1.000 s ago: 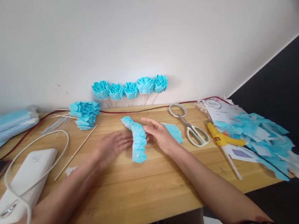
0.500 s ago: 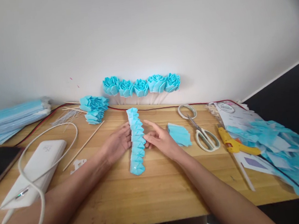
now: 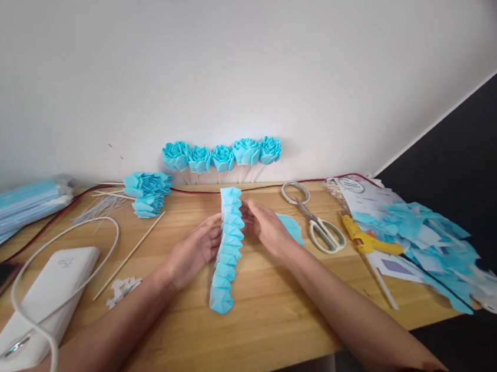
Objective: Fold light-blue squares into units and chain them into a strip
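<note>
A long strip of folded light-blue petals (image 3: pixel 227 249) lies on the wooden table (image 3: pixel 262 320), running from near the back edge toward me. My left hand (image 3: pixel 197 247) rests against the strip's left side, its fingers curled onto the upper folds. My right hand (image 3: pixel 267 226) presses the strip's right side near the top, with fingers together. A small stack of blue folded pieces (image 3: pixel 292 226) sits just behind my right hand.
Blue paper roses (image 3: pixel 222 154) lean on the wall; two more roses (image 3: pixel 146 192) lie left. White scissors (image 3: pixel 318 221), a yellow glue gun (image 3: pixel 366 237) and blue scraps (image 3: pixel 417 230) sit right. A power bank (image 3: pixel 43 302), its cable, a skewer (image 3: pixel 127 257) and stacked masks (image 3: pixel 8 208) are left.
The strip has been straightened and stretched longer toward me. Both hands have moved up along it to pinch near its far end.
</note>
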The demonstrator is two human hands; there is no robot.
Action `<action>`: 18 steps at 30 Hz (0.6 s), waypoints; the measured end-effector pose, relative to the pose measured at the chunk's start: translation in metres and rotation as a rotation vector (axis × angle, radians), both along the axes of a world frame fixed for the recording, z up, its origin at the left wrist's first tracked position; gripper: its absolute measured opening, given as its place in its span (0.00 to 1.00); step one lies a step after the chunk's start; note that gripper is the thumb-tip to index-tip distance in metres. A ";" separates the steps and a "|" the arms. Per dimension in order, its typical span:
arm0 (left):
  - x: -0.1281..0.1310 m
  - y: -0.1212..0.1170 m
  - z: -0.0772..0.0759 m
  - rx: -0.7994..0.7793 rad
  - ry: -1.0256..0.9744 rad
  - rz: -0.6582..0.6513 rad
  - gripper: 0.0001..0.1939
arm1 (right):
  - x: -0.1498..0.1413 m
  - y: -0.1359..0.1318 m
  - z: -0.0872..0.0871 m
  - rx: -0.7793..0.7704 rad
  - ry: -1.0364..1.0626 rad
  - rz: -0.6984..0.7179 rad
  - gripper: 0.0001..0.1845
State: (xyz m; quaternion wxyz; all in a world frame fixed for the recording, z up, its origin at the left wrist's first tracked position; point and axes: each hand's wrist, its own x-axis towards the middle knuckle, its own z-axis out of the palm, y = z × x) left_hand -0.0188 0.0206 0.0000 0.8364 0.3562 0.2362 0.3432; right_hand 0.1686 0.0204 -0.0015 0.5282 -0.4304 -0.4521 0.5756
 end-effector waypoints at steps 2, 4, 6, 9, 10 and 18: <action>0.000 0.000 -0.002 0.014 -0.007 -0.018 0.19 | -0.001 0.005 0.004 -0.005 -0.038 -0.016 0.19; 0.000 0.001 -0.004 0.030 0.011 -0.001 0.18 | -0.003 0.011 0.007 -0.017 -0.056 -0.038 0.17; -0.001 0.004 -0.004 0.056 0.059 0.070 0.17 | -0.007 0.015 0.008 -0.021 -0.056 -0.050 0.16; -0.002 0.009 -0.004 0.113 0.144 0.226 0.15 | -0.014 0.017 0.004 -0.020 -0.078 -0.047 0.17; -0.003 0.011 -0.004 0.133 0.164 0.260 0.16 | -0.017 0.016 0.002 -0.021 -0.089 -0.049 0.16; -0.007 0.019 -0.015 0.307 0.329 0.295 0.14 | -0.029 0.003 -0.008 0.083 -0.235 -0.012 0.15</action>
